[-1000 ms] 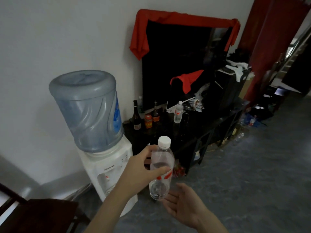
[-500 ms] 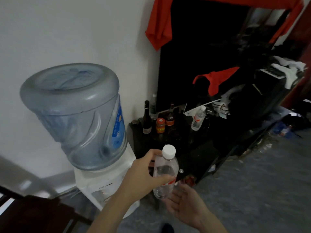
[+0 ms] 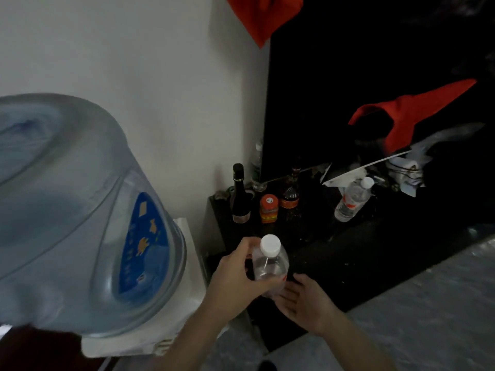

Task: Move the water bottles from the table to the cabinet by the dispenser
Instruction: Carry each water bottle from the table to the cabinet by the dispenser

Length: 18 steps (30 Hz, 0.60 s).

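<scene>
My left hand (image 3: pixel 235 279) grips a clear water bottle (image 3: pixel 270 263) with a white cap and holds it upright above the near left corner of the black cabinet (image 3: pixel 334 253). Just under and right of the bottle's base my right hand (image 3: pixel 305 301) lies open, palm up; whether it touches the bottle I cannot tell. A second clear water bottle (image 3: pixel 353 199) with a red label stands further back on the cabinet top. The water dispenser (image 3: pixel 184 298) with its big blue jug (image 3: pixel 75 215) is at the left, right beside the cabinet.
At the back left of the cabinet top stand a dark wine bottle (image 3: pixel 239 195), an orange-lidded jar (image 3: pixel 268 208) and a small dark bottle (image 3: pixel 290 195). A black TV draped with red cloth (image 3: pixel 417 113) rises behind. Papers and clutter lie at the right. Grey floor (image 3: pixel 428 317) lies in front.
The view has moved closer to the cabinet and dispenser. The held bottle has come over the cabinet's near corner, with my right hand staying just beneath it.
</scene>
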Tool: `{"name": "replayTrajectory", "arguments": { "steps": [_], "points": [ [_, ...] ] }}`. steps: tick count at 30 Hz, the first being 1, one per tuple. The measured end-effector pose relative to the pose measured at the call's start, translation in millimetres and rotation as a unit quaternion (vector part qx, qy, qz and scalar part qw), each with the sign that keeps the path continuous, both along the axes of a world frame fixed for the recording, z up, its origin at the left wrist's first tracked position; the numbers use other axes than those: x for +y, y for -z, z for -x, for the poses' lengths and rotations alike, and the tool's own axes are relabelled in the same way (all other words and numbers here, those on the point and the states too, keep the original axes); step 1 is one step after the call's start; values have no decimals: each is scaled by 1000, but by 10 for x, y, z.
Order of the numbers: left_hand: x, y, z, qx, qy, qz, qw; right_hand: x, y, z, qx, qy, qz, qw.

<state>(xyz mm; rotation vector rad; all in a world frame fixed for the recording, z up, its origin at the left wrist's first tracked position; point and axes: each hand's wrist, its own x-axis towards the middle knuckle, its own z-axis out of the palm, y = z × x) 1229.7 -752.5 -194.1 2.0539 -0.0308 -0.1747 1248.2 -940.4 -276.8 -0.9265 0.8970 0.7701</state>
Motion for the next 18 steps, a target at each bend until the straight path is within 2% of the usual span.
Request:
{"name": "replayTrajectory", "arguments": {
  "steps": [10, 18],
  "points": [
    [-249, 1013, -857, 24, -9, 6, 1000, -62, 715, -930, -7, 23, 23, 999],
    [-441, 1319, -1356, 16, -33, 36, 999, -175, 872, -1455, -20, 40, 34, 998]
  ]
}}
